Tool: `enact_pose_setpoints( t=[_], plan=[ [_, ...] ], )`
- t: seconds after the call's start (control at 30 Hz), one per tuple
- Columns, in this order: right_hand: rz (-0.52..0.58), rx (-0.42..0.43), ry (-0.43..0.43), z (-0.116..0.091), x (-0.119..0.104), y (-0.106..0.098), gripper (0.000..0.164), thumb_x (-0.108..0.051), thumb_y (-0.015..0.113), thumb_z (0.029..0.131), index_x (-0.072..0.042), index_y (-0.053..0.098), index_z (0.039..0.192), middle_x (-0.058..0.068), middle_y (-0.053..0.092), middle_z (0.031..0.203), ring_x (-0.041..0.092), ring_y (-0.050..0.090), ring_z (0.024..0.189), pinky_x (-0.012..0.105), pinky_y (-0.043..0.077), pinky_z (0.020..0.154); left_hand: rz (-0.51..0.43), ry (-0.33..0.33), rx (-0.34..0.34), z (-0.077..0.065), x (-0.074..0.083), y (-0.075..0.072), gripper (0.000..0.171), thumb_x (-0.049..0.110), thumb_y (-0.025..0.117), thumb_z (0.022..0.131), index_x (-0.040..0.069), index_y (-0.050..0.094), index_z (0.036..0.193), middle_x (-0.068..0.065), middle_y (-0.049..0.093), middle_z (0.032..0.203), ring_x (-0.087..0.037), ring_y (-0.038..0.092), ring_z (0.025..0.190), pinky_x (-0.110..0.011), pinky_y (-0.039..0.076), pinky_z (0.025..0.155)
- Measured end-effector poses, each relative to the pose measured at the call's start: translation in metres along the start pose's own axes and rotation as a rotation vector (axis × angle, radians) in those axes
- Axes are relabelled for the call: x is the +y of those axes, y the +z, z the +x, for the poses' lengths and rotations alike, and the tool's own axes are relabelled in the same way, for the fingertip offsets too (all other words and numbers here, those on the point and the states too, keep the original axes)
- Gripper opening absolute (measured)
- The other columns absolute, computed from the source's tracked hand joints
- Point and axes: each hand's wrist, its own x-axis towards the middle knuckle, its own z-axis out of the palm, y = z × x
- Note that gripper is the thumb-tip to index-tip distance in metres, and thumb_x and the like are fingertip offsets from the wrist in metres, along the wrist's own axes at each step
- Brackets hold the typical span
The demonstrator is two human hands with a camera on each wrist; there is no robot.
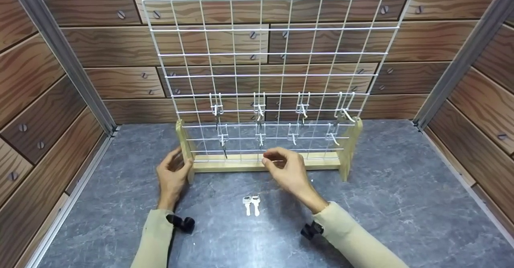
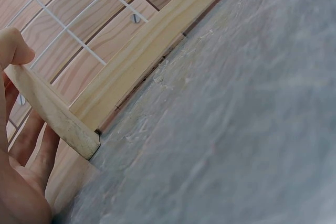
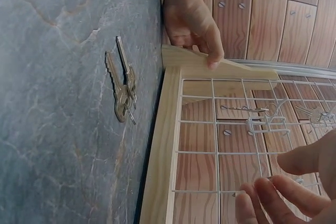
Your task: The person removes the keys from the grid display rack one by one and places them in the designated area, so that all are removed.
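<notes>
A white wire grid rack stands upright in a pale wooden base. My left hand grips the base's left end post, thumb on the near side and fingers behind. In front of the grid's lower wires is my right hand, its fingers bent and thumb tip close to the index finger; I see nothing held between them. Two keys lie on the table in front of the base. The right wrist view shows these keys side by side.
Two rows of wire hooks sit on the lower grid, some with keys hanging from them. The grey marbled table is bounded by wood-patterned walls at the back and sides.
</notes>
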Motion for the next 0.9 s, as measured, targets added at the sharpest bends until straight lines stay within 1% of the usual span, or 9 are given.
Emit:
enact_pose_setpoints(
  t=[0.1, 0.33, 0.43, 0.63, 0.8, 0.9],
  plan=[
    [0.014, 0.021, -0.011, 0.002, -0.001, 0.002, 0.016, -0.001, 0.076, 0.094, -0.001, 0.078, 0.11, 0.021, 0.078, 0.109, 0.031, 0.077, 0.1, 0.044, 0.066, 0.093, -0.016, 0.0, -0.001, 0.0, 0.0, 0.0, 0.048, -0.013, 0.077, 0.086, -0.01, 0.068, 0.133, -0.037, 0.068, 0.13, -0.009, 0.074, 0.102, -0.019, 0.062, 0.092],
    [0.001, 0.088, -0.116, 0.008, 0.004, 0.008, 0.02, 0.002, 0.074, 0.096, 0.006, 0.075, 0.115, 0.025, 0.076, 0.112, 0.035, 0.076, 0.104, 0.043, 0.065, 0.095, -0.031, 0.007, 0.001, -0.001, 0.0, 0.0, 0.048, -0.014, 0.077, 0.085, -0.013, 0.066, 0.132, -0.04, 0.067, 0.127, -0.008, 0.075, 0.1, -0.018, 0.062, 0.09],
    [0.003, 0.113, -0.145, 0.011, 0.005, 0.01, 0.022, 0.002, 0.074, 0.096, 0.008, 0.073, 0.117, 0.025, 0.075, 0.112, 0.036, 0.075, 0.104, 0.042, 0.065, 0.096, -0.03, 0.007, 0.004, -0.001, 0.001, 0.001, 0.048, -0.014, 0.077, 0.085, -0.014, 0.066, 0.132, -0.041, 0.068, 0.126, -0.008, 0.075, 0.099, -0.018, 0.062, 0.089],
    [0.008, 0.152, -0.163, 0.015, 0.009, 0.014, 0.023, 0.003, 0.071, 0.097, 0.011, 0.071, 0.119, 0.024, 0.074, 0.114, 0.038, 0.074, 0.107, 0.043, 0.065, 0.096, -0.038, 0.01, 0.009, 0.0, 0.0, 0.001, 0.048, -0.016, 0.077, 0.084, -0.014, 0.066, 0.131, -0.041, 0.067, 0.126, -0.008, 0.075, 0.098, -0.018, 0.062, 0.09],
    [-0.009, 0.184, -0.176, 0.018, 0.01, 0.016, 0.02, 0.003, 0.071, 0.097, 0.009, 0.073, 0.116, 0.022, 0.075, 0.11, 0.036, 0.074, 0.102, 0.044, 0.066, 0.093, -0.032, 0.001, 0.011, 0.0, 0.0, 0.001, 0.049, -0.016, 0.077, 0.084, -0.015, 0.066, 0.132, -0.041, 0.067, 0.127, -0.008, 0.074, 0.098, -0.018, 0.062, 0.09],
    [-0.008, 0.197, -0.174, 0.021, 0.011, 0.018, 0.019, 0.004, 0.071, 0.097, 0.009, 0.073, 0.116, 0.021, 0.075, 0.109, 0.035, 0.074, 0.099, 0.043, 0.066, 0.09, -0.015, 0.002, 0.015, 0.0, 0.0, 0.001, 0.048, -0.015, 0.077, 0.085, -0.013, 0.067, 0.131, -0.04, 0.068, 0.127, -0.008, 0.074, 0.098, -0.018, 0.062, 0.09]
  ],
)
